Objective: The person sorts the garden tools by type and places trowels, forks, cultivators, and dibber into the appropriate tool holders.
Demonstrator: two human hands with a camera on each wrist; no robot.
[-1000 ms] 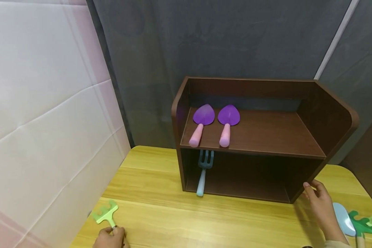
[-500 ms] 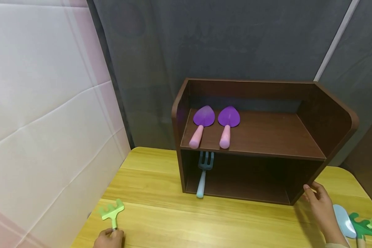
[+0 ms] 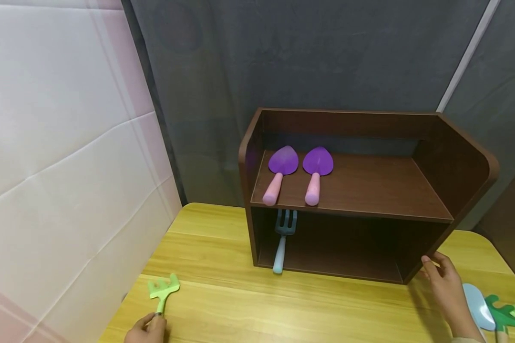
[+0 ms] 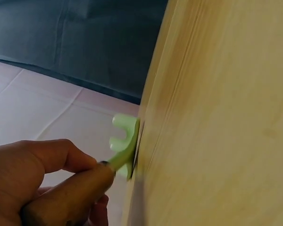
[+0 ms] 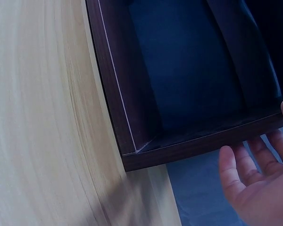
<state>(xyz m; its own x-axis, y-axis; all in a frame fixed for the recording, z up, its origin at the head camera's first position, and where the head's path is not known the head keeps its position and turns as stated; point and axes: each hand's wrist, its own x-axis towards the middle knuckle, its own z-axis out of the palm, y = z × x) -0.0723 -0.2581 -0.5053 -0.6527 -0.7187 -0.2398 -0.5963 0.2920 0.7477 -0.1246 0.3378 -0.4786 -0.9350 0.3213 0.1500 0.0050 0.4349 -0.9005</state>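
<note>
- Light green plastic forms the head of a small rake (image 3: 165, 288), just beyond the left hand (image 3: 146, 329), prongs pointing away from the person; whether it touches the table (image 3: 223, 305) cannot be told.
- The left hand has its fingers curled round the wooden handle (image 4: 68, 195); in the head view most of that handle is hidden, and the lower edge cuts off the hand. In the left wrist view, some fingers are hidden behind the handle.
- The right hand (image 3: 446, 286) pinches the right side of the brown shelf (image 3: 382, 186), low down, some fingers hidden behind the panel; the right wrist view cuts off the thumb.
- The shelf stands well apart from the rake. Shadow darkens its lower compartment, where a blue fork (image 3: 279, 255) lies beneath two purple trowels (image 3: 318, 162).
- At lower right, a pale blue tool (image 3: 478, 307) and a dark green rake (image 3: 504, 315) are partly cut off.
</note>
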